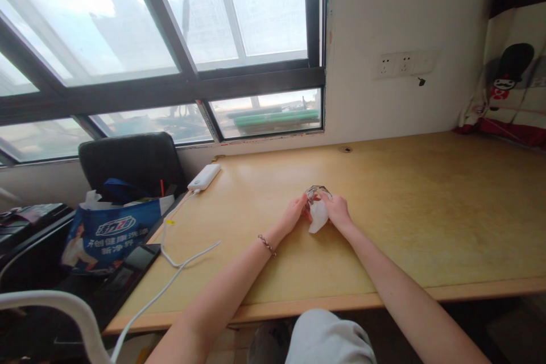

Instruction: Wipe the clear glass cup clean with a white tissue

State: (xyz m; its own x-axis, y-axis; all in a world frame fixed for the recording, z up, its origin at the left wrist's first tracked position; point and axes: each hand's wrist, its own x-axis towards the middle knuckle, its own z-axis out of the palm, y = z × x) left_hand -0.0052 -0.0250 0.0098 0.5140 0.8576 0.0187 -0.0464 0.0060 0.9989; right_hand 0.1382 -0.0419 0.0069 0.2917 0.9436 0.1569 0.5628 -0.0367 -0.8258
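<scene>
Over the middle of the wooden table (264,273), my two hands meet around a small crumpled item. Its upper part (316,188) is dark and patterned, with a shiny look. From it hangs a thin white sheet (318,217), like tissue or soft plastic; which one I cannot tell. My left hand (294,211), with a bracelet on its wrist, pinches the left side of the patterned part. On the opposite side my right hand (338,209) is closed, its thumb pressed at the patterned edge and the top of the white sheet. My fingers hide much of the item.
A white power bank (205,177) lies at the table's back left, with a white cable (183,266) trailing off the left edge. Left of the table, a blue bag (115,233) stands by a black chair (130,162). A patterned curtain (516,85) hangs at the right.
</scene>
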